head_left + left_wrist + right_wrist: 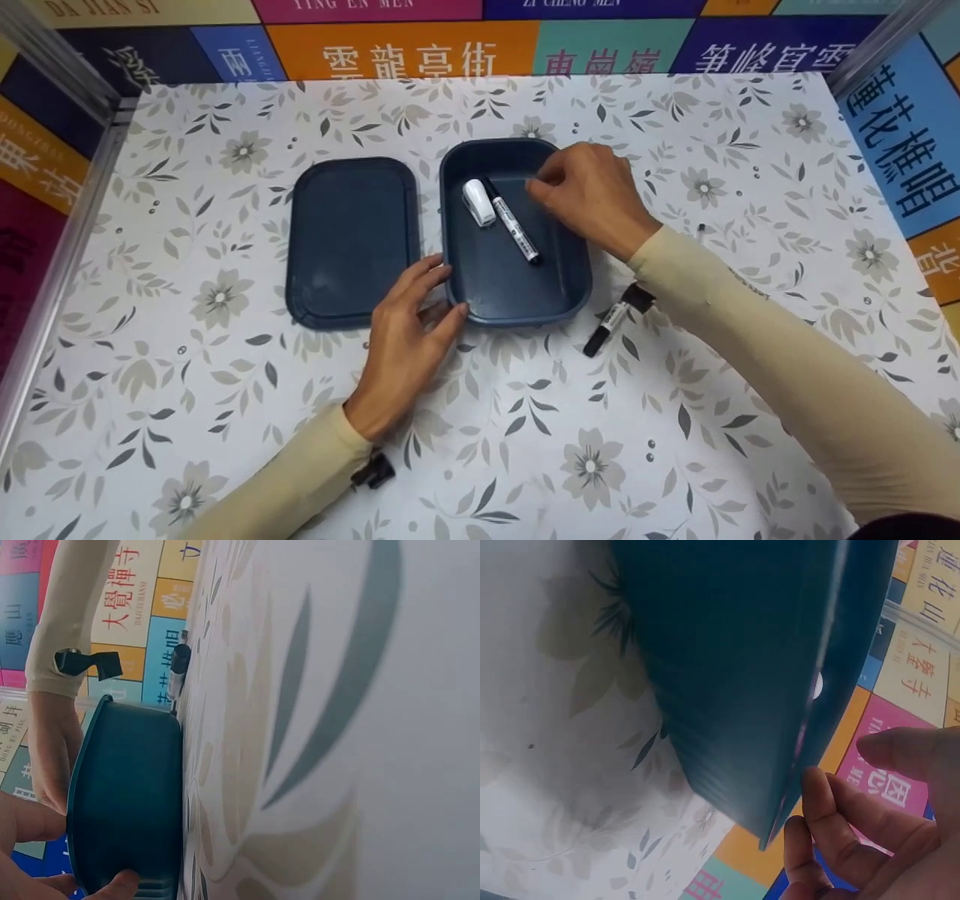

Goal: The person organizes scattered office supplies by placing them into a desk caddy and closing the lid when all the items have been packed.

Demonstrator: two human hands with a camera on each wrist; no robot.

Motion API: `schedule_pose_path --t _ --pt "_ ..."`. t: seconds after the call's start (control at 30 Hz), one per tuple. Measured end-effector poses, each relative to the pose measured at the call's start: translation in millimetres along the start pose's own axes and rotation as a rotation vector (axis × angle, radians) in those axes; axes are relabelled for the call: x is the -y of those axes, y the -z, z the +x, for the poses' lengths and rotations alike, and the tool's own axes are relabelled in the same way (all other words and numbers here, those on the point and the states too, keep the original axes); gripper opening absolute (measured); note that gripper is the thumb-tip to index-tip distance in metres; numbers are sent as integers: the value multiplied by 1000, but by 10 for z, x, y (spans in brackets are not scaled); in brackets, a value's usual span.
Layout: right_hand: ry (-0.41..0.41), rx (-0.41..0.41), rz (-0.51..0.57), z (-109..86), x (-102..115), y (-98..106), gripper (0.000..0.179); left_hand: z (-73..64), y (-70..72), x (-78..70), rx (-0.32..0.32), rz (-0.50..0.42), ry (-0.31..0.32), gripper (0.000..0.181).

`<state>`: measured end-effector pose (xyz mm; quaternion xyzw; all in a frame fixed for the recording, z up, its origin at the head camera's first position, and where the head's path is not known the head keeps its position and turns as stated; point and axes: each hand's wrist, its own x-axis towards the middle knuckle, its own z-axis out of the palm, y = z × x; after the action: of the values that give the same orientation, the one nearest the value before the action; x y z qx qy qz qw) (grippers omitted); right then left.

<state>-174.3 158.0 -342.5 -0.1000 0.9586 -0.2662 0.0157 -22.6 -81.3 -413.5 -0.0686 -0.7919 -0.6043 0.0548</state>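
A dark blue box [517, 296] stands without its lid on the table. Inside it lie a small white stapler [478, 202] and a black-and-white marker [514, 229], side by side. My left hand [409, 337] rests against the box's near left side, fingers fairly straight, with the thumb on the wall in the left wrist view. Over the box's right rim hovers my right hand [592, 187], fingers loosely bent. In the right wrist view its thumb [896, 754] and fingers stand apart with nothing between them.
The matching blue lid [352, 240] lies flat to the left of the box. Another marker [609, 326] is on the flowered tablecloth [525, 480], right of the box and below my right wrist. Panels with large printed characters [405, 56] border the table's far side.
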Motion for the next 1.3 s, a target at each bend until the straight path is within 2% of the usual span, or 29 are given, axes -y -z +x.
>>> schedule_pose_path --t 0.23,0.6,0.97,1.3 --pt "-31 -31 55 -84 -125 76 26 6 -6 -11 -7 44 -23 47" --pt "-23 -80 141 -230 -300 203 25 3 -4 21 -4 1 -14 49" --pt "-31 -103 119 -371 -497 225 25 1 2 20 1 -13 -4 49" --pt "-48 -71 84 -429 -647 201 25 -4 11 28 3 12 -6 48"
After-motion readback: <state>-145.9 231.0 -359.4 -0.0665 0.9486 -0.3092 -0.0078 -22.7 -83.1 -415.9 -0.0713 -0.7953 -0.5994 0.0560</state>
